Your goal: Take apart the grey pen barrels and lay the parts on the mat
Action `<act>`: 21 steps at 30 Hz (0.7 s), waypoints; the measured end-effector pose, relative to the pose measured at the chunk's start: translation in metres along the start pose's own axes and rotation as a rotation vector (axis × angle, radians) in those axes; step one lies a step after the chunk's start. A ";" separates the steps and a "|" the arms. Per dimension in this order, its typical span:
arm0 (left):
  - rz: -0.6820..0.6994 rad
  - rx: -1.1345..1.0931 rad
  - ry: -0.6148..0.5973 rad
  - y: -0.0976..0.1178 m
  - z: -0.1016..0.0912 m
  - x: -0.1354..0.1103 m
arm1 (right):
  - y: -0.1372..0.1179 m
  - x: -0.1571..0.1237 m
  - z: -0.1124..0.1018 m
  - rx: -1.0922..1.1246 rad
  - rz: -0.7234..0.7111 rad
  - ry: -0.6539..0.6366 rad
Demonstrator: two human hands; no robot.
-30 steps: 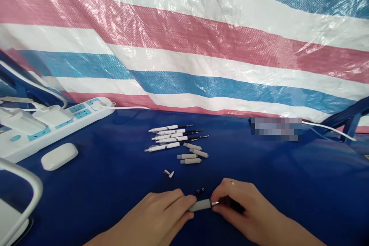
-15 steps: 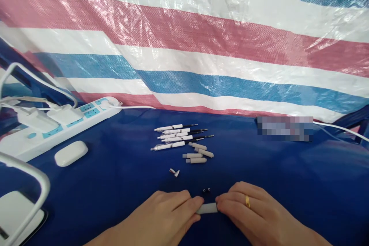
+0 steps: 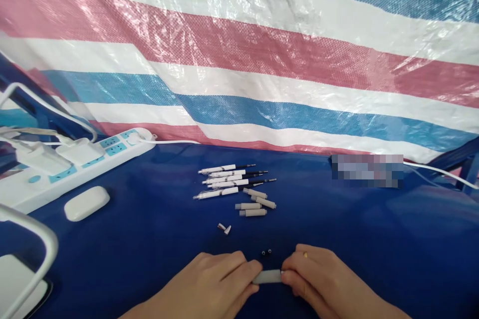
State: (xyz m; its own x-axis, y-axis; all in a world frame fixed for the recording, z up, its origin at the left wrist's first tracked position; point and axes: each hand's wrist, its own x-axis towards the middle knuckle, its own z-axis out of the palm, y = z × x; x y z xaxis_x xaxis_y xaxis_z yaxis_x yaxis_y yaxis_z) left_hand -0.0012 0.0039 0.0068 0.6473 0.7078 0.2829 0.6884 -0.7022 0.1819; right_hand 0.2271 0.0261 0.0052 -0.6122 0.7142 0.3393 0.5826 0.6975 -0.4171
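Grey and short, a pen barrel (image 3: 267, 276) sits pinched end to end between the fingertips of the left hand (image 3: 204, 284) and the right hand (image 3: 314, 279), low over the dark blue bench (image 3: 337, 239). A gold ring (image 3: 305, 254) shows on the right hand. Two small black pieces (image 3: 266, 252) lie just beyond the hands, and two tiny white pieces (image 3: 223, 229) lie farther left. Beyond them, four short grey barrels (image 3: 254, 205) lie just beside five white pens (image 3: 228, 179) with black tips. Off to the left are a white power strip (image 3: 75, 169) with plugs and a white oval case (image 3: 87, 203). A striped tarp (image 3: 239, 84) hangs behind the bench.
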 end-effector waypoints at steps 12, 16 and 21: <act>0.003 -0.045 -0.018 -0.004 0.000 0.001 | -0.001 0.001 -0.003 -0.140 -0.125 0.053; 0.006 -0.061 -0.022 -0.002 0.000 0.001 | -0.001 0.000 -0.002 -0.176 -0.092 0.060; 0.011 -0.073 -0.022 -0.004 0.000 0.001 | 0.000 -0.001 0.000 -0.156 -0.173 0.096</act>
State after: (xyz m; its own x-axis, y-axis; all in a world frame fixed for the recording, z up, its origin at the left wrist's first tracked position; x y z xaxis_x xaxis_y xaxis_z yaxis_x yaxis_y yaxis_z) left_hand -0.0031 0.0073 0.0068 0.6622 0.7012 0.2644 0.6561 -0.7129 0.2474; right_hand 0.2279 0.0252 0.0046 -0.6609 0.5801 0.4762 0.5532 0.8053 -0.2131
